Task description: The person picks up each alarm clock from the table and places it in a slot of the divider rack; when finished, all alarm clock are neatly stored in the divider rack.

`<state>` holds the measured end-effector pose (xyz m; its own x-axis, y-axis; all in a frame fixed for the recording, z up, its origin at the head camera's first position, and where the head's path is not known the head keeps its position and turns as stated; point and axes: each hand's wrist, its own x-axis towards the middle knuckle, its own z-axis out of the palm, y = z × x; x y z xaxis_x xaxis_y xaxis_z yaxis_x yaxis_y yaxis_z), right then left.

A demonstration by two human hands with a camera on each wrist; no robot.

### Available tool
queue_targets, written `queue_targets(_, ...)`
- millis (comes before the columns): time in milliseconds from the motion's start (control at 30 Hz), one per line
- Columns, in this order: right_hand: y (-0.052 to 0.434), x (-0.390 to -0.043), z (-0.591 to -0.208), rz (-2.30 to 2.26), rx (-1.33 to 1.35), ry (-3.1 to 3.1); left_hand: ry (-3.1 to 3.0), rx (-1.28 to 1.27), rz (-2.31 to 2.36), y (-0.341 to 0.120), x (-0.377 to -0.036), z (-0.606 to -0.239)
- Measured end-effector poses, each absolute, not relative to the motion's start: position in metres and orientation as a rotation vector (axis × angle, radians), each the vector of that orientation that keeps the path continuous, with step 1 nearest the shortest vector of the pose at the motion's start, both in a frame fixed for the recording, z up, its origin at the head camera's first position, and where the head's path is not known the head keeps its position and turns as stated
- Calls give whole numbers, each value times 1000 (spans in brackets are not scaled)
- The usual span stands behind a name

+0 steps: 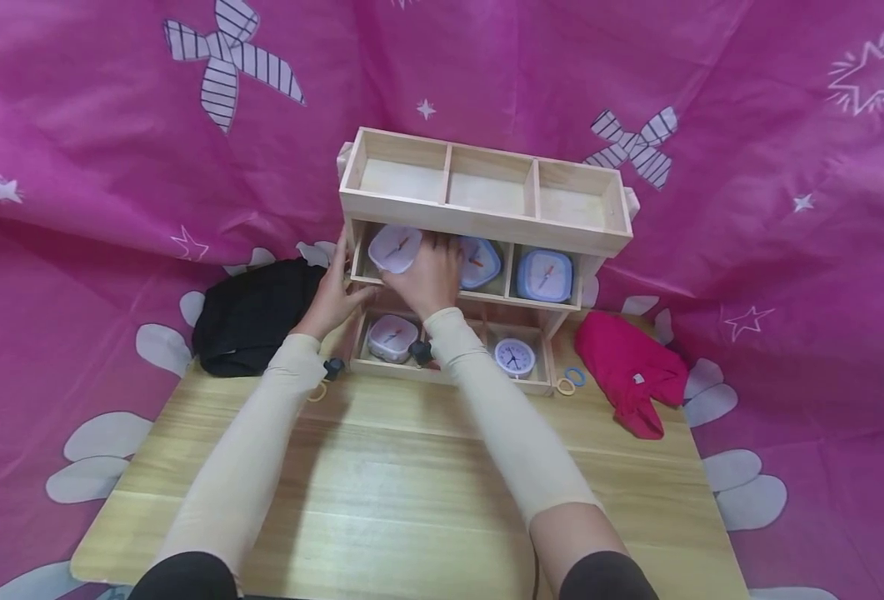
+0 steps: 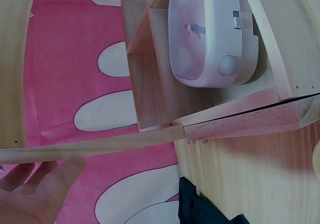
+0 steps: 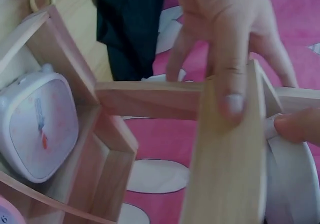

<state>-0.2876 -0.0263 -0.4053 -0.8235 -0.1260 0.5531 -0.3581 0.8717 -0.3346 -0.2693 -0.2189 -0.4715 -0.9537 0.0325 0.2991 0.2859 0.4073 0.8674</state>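
A wooden tiered shelf [image 1: 486, 218] stands on the table, with alarm clocks in its lower two tiers. My left hand [image 1: 331, 292] grips its left side at the middle tier; in the right wrist view, the left thumb [image 3: 233, 97] lies on the front board. My right hand [image 1: 430, 275] holds a pale alarm clock [image 1: 395, 248] in the middle tier's left compartment; its far fingers are hidden in the head view. To its right are a blue-rimmed clock [image 1: 481, 262], partly covered, and a blue square clock [image 1: 545, 275]. Below sits another pale clock [image 1: 392, 337].
A round white clock [image 1: 515, 357] sits at the lower right. Dark cloth [image 1: 257, 317] lies left of the shelf and red cloth [image 1: 629, 367] right. Small rings [image 1: 566, 386] lie on the wooden table [image 1: 382, 500]. A pink curtain [image 1: 486, 75] hangs behind.
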Motion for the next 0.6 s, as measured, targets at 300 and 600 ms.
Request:
queue_targets(300, -33, -289, -415, 462, 315, -2545, -2424, -285, -1571, -215, -270, -473)
queue_targets(600, -29, -288, -417, 388, 340, -2582, -2455, -239, -1467, -214, -268, -475)
